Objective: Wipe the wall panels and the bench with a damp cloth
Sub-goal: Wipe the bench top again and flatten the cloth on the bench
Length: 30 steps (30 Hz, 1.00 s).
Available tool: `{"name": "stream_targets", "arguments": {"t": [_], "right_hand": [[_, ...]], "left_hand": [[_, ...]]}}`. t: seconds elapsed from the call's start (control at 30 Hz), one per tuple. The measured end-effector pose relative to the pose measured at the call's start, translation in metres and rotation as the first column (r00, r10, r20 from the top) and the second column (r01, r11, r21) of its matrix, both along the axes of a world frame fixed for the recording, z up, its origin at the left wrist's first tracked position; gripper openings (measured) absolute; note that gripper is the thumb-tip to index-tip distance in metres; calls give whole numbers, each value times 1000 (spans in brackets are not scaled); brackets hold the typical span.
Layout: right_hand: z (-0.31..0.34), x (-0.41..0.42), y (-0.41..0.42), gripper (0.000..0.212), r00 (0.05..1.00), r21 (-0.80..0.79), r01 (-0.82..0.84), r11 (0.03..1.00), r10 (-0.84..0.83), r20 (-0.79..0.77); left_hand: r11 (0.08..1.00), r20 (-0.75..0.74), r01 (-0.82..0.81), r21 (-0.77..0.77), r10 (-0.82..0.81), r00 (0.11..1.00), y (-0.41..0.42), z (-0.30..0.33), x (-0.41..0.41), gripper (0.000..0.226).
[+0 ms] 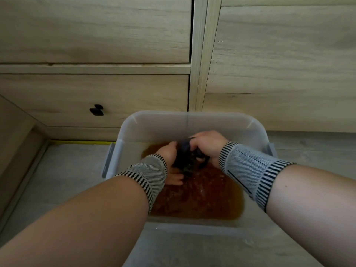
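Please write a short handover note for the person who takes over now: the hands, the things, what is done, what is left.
Left hand and right hand both grip the dark wet cloth, held over the brown water.
The water sits in a clear plastic tub on the floor, before the wooden panels.
Done: cloth is wetted.
Left: wring it, then wipe the panels and bench; the bench is not clearly in view.
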State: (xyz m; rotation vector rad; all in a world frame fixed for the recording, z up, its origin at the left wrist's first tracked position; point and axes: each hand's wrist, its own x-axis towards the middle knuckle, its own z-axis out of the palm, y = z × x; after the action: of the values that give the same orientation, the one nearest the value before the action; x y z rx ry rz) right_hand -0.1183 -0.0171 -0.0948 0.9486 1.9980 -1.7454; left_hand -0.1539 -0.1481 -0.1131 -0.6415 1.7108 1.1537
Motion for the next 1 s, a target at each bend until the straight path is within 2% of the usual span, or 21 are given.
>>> {"name": "stream_targets", "arguments": {"t": [0.07,0.13,0.23,0.3,0.37,0.47,0.53,0.63,0.7,0.73,0.77,0.8,0.83,0.87,0.9,0.93,0.97,1.0], "right_hand": [[20,5,-3,35,988,-125,-147,981,140,-64],[32,15,1,43,954,-243,-300,922,294,-61],[38,23,8,51,904,-247,-421,873,425,-40],[40,20,12,46,932,-191,-361,913,357,-55],[38,15,16,39,974,-119,-214,970,202,-106],[31,11,12,28,983,-88,-78,993,62,-170],[29,13,3,16,991,-124,-19,992,3,-132],[31,19,-3,7,995,-270,76,960,-92,-47],[30,20,1,10,994,-222,77,972,-93,-64],[27,19,2,12,995,-129,59,990,-69,-68],[27,19,3,14,998,-21,27,999,-28,-53],[26,18,3,17,1000,79,6,997,-5,-13],[27,18,4,21,999,129,12,992,-17,34],[26,19,5,22,995,147,34,989,-47,83],[27,20,5,18,989,125,75,989,-89,114],[27,20,6,13,982,96,130,987,-141,124],[27,20,6,12,974,49,199,979,-203,100],[25,19,6,15,962,-13,271,962,-271,38]], "left_hand": [[985,77,-86,148,75,994,-1,3,2,69],[946,118,-193,263,167,979,-4,11,-3,66],[929,136,-217,300,184,974,-2,20,-8,56],[949,112,-131,287,103,988,-3,20,-9,48],[937,96,-70,343,39,995,-8,25,-7,42],[872,72,64,485,-113,991,-16,37,-3,52],[842,44,127,524,-175,984,-17,42,1,52],[854,-42,209,476,-215,976,-15,47,3,57],[859,-141,332,390,-300,943,-12,50,1,57],[852,-224,438,286,-385,895,-8,52,2,54],[800,-332,591,106,-531,779,-3,51,3,53],[681,-408,722,-126,-699,588,3,52,7,54],[526,-424,760,-381,-830,362,8,50,12,57],[405,-407,713,-572,-895,182,11,49,18,57],[357,-403,642,-678,-912,81,14,47,24,58],[352,-415,587,-729,-909,29,15,43,25,56],[373,-433,557,-742,-901,27,14,41,25,52],[414,-440,561,-717,-893,96,13,39,22,48]]}}
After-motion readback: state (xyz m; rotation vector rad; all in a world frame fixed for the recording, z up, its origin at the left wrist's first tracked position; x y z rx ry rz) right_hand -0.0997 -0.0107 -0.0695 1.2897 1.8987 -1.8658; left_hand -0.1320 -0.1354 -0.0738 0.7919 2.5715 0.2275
